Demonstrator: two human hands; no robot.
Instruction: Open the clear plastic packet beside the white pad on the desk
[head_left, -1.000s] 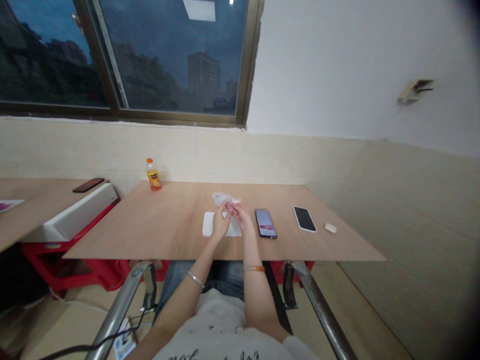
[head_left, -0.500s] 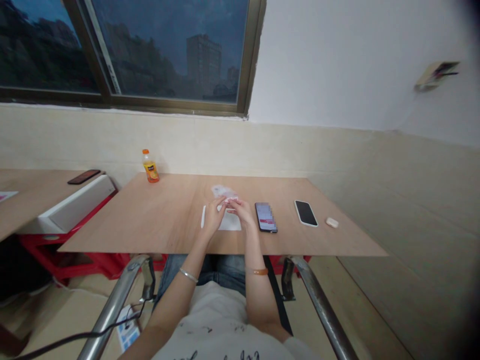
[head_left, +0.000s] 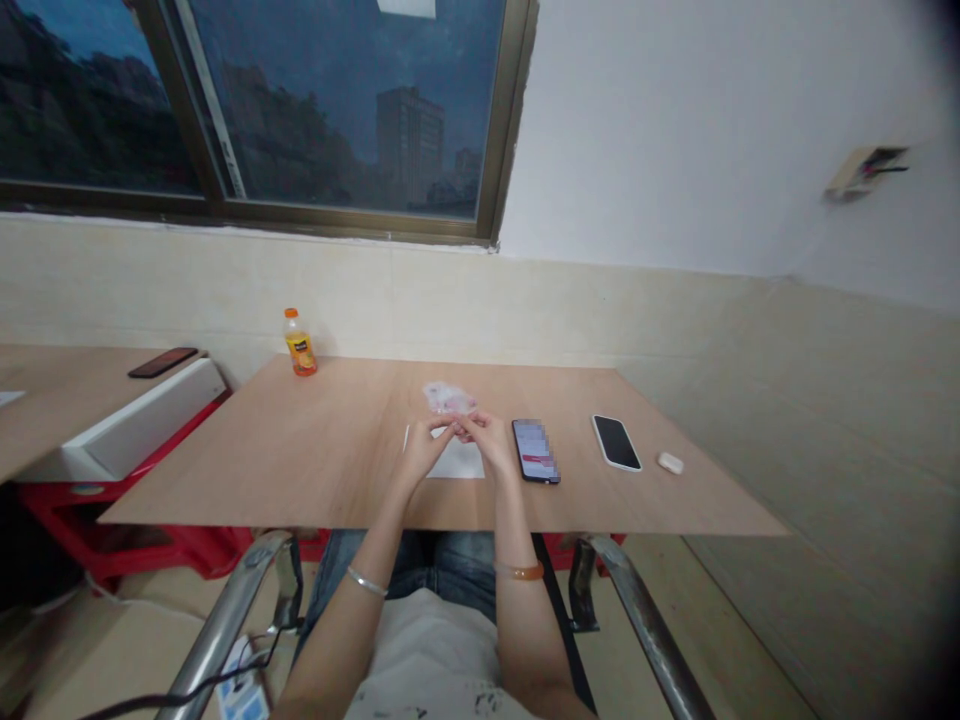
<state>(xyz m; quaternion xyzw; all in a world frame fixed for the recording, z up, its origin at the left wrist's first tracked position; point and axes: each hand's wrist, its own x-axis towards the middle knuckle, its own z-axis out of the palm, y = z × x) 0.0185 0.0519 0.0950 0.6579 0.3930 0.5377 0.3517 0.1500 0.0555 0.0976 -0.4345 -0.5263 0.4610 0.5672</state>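
Plywood table [head_left: 315,450] by tiled wall, window | both hands [head_left: 457,445] pinching small clear wrapper [head_left: 448,398]

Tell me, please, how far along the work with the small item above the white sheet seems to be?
Already laid out: a white sheet flat on the table, with a clear crinkled wrapper behind it. In hand: the left hand and right hand meet fingertip to fingertip over the sheet, pinching something too small to identify. Left: whatever they hold has not been set down.
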